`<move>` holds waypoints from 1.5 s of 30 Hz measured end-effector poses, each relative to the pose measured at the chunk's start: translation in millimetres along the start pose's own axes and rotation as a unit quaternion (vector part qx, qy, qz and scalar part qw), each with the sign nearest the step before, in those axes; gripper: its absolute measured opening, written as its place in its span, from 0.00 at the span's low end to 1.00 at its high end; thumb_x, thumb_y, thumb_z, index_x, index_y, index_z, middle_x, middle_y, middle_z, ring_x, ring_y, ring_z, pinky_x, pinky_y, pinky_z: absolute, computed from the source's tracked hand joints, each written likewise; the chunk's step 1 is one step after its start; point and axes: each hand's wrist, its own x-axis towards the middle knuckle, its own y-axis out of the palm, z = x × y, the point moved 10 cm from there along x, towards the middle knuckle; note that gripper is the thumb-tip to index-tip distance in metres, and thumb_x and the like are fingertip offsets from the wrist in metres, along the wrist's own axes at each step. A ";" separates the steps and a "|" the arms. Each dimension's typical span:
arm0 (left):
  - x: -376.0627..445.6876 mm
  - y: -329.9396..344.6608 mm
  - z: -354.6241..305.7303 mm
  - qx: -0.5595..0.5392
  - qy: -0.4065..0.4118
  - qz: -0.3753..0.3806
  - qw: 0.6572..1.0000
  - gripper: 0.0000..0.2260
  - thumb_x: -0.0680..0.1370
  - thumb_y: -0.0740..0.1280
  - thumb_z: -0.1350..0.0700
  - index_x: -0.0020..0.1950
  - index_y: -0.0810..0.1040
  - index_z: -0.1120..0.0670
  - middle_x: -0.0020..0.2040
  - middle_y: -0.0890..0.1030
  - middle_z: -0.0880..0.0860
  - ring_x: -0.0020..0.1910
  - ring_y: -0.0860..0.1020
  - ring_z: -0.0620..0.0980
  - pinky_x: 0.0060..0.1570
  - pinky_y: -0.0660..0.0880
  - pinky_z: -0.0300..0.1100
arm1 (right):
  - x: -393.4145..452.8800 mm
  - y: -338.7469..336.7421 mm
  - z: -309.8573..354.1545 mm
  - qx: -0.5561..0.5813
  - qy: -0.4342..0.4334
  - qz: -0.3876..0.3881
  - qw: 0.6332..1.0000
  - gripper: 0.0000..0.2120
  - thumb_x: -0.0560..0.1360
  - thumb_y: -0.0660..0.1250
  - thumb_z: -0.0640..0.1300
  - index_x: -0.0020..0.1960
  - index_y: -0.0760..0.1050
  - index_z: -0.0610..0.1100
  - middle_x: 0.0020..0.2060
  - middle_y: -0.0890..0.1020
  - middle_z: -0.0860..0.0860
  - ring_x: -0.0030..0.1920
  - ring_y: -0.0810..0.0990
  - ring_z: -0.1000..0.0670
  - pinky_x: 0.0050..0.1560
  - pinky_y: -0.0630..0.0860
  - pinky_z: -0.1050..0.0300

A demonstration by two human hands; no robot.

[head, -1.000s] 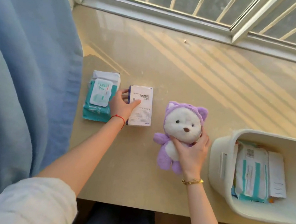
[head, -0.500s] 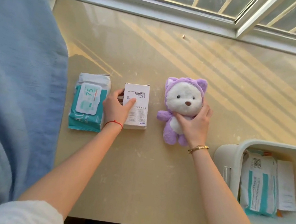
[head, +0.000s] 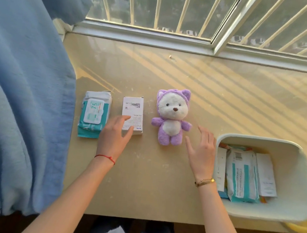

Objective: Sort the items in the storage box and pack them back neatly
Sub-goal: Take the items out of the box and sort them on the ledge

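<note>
Change: the right hand (head: pixel 201 154) has let go of the soft purple plush bear with a white face (head: pixel 171 117) and now hangs beside it, fingers spread wide.
Left hand (head: pixel 115 136): fingers loose, tips resting on the white cardboard box (head: pixel 132 116); it no longer grips it.
Meaning: three things are laid out in a row; more wait in the bin.
Bear: on its back on the beige table (head: pixel 157 187), head at 12 o'clock.
Wipes: teal and white wipes pack (head: pixel 93 114) at 9 o'clock of the box.
Bin: white plastic storage box (head: pixel 301 166) at 3 o'clock, holding packets.

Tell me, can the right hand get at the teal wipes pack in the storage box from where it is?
Probably yes: the right hand hovers open beside the storage box, and the wipes pack lies on top, uncovered.
</note>
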 end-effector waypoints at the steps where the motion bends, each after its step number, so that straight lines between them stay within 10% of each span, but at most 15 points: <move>1: -7.3 -3.9 -14.1 0.010 0.017 0.002 1.000 0.13 0.75 0.69 0.54 0.58 0.77 0.54 0.54 0.80 0.50 0.55 0.77 0.51 0.53 0.73 0.44 | -7.7 -12.6 -1.9 -0.010 -0.010 0.000 1.000 0.23 0.74 0.69 0.48 0.65 0.71 0.41 0.59 0.76 0.45 0.60 0.73 0.44 0.64 0.67 0.53; 8: -62.7 15.8 -129.0 0.020 0.103 0.010 0.994 0.12 0.75 0.63 0.50 0.56 0.78 0.53 0.49 0.80 0.50 0.49 0.77 0.52 0.51 0.74 0.47 | -46.4 -103.0 -81.4 -0.033 -0.017 0.016 0.999 0.21 0.75 0.67 0.48 0.65 0.72 0.41 0.61 0.76 0.46 0.63 0.71 0.48 0.66 0.68 0.53; 19: -134.7 152.6 -266.9 -0.015 0.020 0.010 1.000 0.14 0.75 0.69 0.57 0.60 0.77 0.56 0.54 0.79 0.53 0.55 0.77 0.52 0.54 0.75 0.46 | -34.1 -160.5 -253.9 -0.050 0.007 0.117 0.992 0.21 0.74 0.68 0.47 0.65 0.71 0.41 0.58 0.76 0.47 0.62 0.71 0.48 0.65 0.67 0.56; 33: -135.9 297.6 -226.5 0.090 -0.200 0.142 0.965 0.30 0.77 0.64 0.50 0.75 0.55 0.59 0.71 0.63 0.61 0.69 0.64 0.59 0.66 0.65 0.53 | -14.3 -73.2 -325.6 -0.016 0.068 0.225 0.972 0.27 0.74 0.67 0.54 0.68 0.66 0.43 0.63 0.70 0.45 0.65 0.67 0.46 0.66 0.66 0.52; 45: -138.4 307.4 -210.9 0.042 -0.269 0.102 0.957 0.27 0.77 0.66 0.55 0.72 0.62 0.60 0.66 0.66 0.60 0.59 0.73 0.60 0.60 0.70 0.49 | -15.5 -53.2 -328.3 0.025 0.075 0.233 0.969 0.28 0.71 0.72 0.51 0.66 0.69 0.42 0.58 0.70 0.46 0.61 0.68 0.47 0.65 0.65 0.56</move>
